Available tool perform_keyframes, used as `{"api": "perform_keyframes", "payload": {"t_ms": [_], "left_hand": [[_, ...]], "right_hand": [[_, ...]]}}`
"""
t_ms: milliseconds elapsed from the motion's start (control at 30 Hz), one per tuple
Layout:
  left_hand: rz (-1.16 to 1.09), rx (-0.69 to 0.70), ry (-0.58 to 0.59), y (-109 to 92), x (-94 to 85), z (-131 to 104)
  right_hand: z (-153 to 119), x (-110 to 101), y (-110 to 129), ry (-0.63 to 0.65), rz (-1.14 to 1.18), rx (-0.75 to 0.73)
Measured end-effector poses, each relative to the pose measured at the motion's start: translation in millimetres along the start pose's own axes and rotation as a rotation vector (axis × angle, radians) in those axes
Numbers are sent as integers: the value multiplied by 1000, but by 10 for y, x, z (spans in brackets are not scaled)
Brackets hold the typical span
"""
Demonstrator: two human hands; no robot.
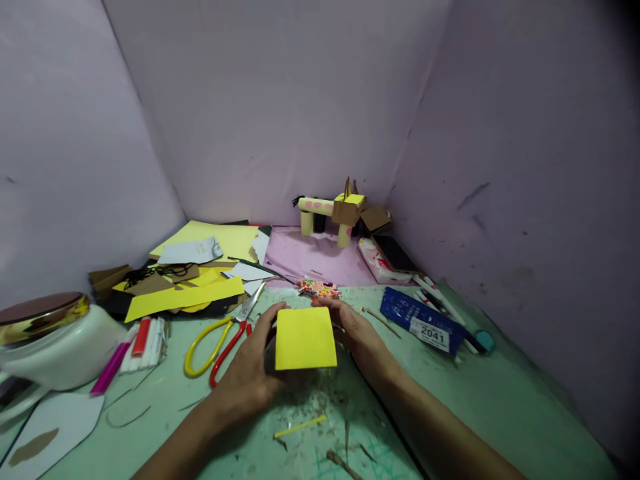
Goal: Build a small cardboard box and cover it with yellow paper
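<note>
A yellow square piece (306, 339), perhaps one face of a small box, is held between my two hands above the table. My left hand (257, 363) grips its left side, with the thumb low and the fingers behind. At its right side, the fingers of my right hand (357, 337) curl round the edge. Dark patches show at both sides, but the rest of the piece is hidden. Close by my left hand lie scissors (227, 343) with one yellow and one red handle. A thin yellow strip (300, 427) lies just below the hands among brown scraps.
At the back stands a paper animal (320, 207) with tube legs and a cardboard head. Yellow sheets and cardboard scraps (185, 293) pile up on the left, near markers (145, 343) and a white pot (65, 347). A blue pouch (423, 320) lies right. Walls enclose three sides.
</note>
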State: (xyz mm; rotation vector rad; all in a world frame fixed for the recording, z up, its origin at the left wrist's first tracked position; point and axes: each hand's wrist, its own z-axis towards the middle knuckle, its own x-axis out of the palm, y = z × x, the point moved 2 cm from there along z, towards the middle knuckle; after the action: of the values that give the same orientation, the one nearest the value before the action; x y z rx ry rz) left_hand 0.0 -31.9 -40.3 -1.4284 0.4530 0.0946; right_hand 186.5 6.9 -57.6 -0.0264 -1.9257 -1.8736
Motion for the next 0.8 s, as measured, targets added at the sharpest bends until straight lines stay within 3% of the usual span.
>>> {"api": "perform_keyframes", "payload": {"t_ms": [200,267,367,433,567,633,700,800], "left_hand": [[-307,12,102,-42,3,-3],[-353,-3,7,-38,-8,32],[-341,-63,-242,-13,-40,99],[-344,-127,-321,-6,-36,132],[-462,-196,-338,-32,11,146],[-564,-231,-340,-32,28,142],[-642,-303,-342,-7,29,143],[-648,-408,-341,48,-3,151]], "right_hand": [[-63,29,113,160,215,285],[-87,53,171,217,256,303],[-93,107,205,271,256,240],[-83,140,172,223,285,225],[-57,168,30,7,342,222],[-52,173,-52,-16,284,213],[-52,162,-127,-11,122,178],[-69,98,-156,-108,-326,-30]]}}
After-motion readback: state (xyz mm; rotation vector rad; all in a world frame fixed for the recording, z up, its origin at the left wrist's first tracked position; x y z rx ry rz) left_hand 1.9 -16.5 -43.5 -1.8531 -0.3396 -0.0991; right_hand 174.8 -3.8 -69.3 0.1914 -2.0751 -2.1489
